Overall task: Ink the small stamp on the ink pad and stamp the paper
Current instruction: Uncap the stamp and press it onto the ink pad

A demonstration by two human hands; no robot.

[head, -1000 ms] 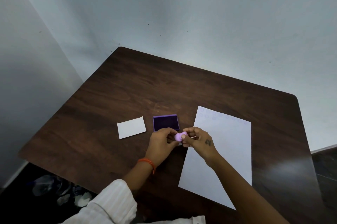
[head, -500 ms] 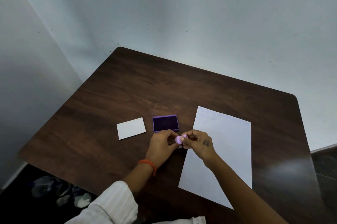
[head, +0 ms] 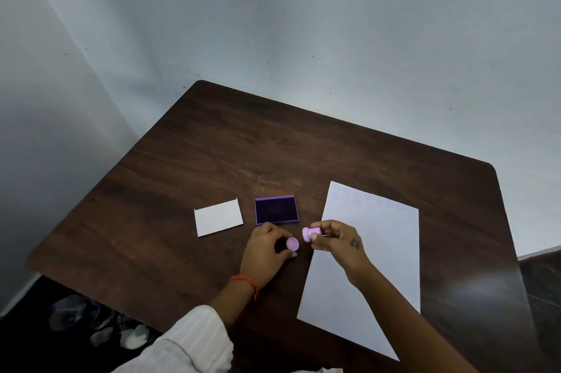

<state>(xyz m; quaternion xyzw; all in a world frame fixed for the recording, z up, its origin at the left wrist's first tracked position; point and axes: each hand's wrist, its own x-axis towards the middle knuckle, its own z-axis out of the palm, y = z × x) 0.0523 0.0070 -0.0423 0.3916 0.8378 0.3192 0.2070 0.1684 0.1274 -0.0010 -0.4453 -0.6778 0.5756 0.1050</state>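
Right hand (head: 337, 240) grip pinches stamp (head: 310, 233), face bared for pad (head: 276, 210); left hand (head: 265, 251) grip holds cap (head: 292, 244) aside.

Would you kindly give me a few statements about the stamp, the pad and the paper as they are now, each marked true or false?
1. The right hand holds the stamp. True.
2. The left hand is empty. False: it holds the cap.
3. The ink pad is open. True.
4. The paper is blank. False: faint round marks show near its far edge.
5. The stamp rests on the pad. False: it is held above the table, nearer than the pad.
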